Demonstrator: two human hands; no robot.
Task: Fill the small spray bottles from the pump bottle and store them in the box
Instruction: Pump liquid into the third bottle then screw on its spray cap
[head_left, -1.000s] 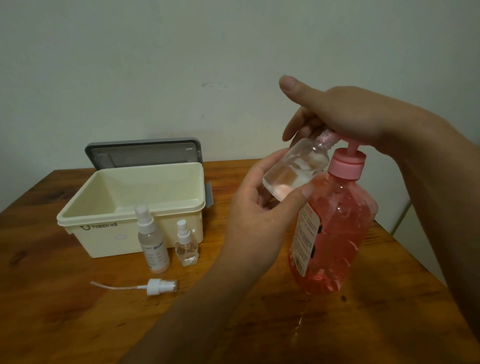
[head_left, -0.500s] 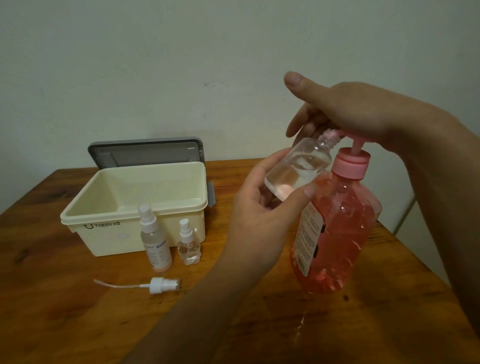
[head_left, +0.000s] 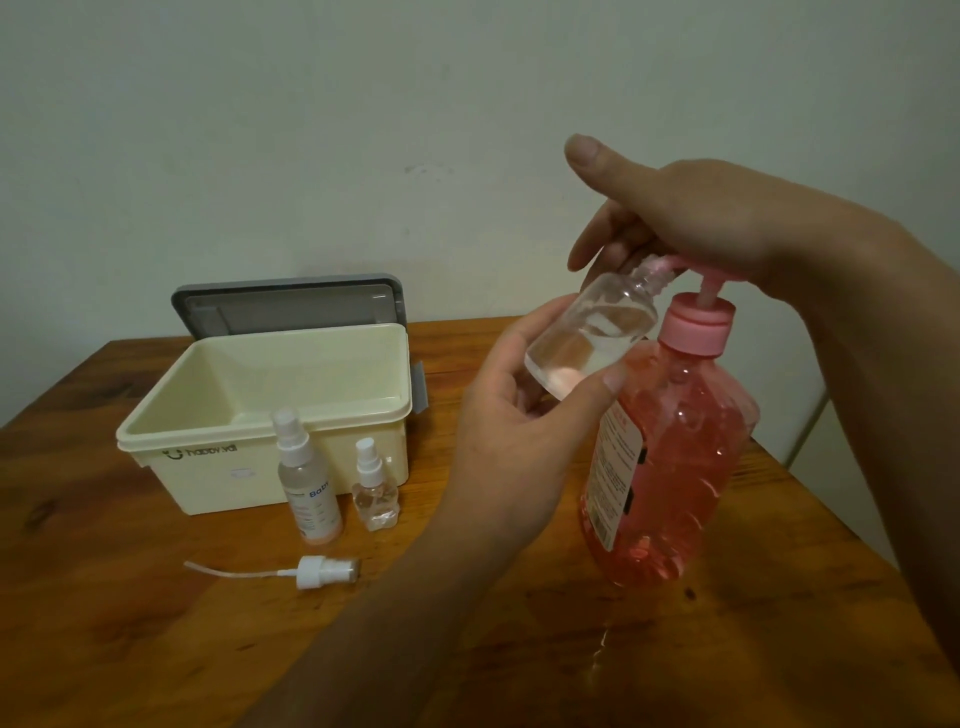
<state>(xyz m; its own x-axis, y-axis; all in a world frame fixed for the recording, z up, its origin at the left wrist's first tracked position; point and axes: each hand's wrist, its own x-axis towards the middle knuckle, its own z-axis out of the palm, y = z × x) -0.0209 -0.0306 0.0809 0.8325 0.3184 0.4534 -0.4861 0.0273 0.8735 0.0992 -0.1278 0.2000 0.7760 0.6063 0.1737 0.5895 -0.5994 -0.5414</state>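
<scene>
My left hand (head_left: 511, 431) grips a small clear bottle (head_left: 592, 338) with no cap, tilted so its neck meets the nozzle of the pink pump bottle (head_left: 670, 462). My right hand (head_left: 691, 218) rests on top of the pump head with the fingers lying straight and the thumb raised; the pump head is hidden under it. A little clear liquid lies in the held bottle. Two capped spray bottles, a taller one (head_left: 306, 483) and a tiny one (head_left: 374, 493), stand in front of the cream box (head_left: 208, 467). A loose white spray cap (head_left: 322, 571) with its tube lies on the table.
The cream box stands open with its grey lid (head_left: 285, 304) leaning behind it against the wall. The wooden table (head_left: 104, 597) ends at the right, close behind the pump bottle. A wet streak (head_left: 602, 639) shines on the wood in front of the pump bottle.
The pump stem stands higher now and my right hand has risen a little with it. My left hand still holds the small bottle at the nozzle.
</scene>
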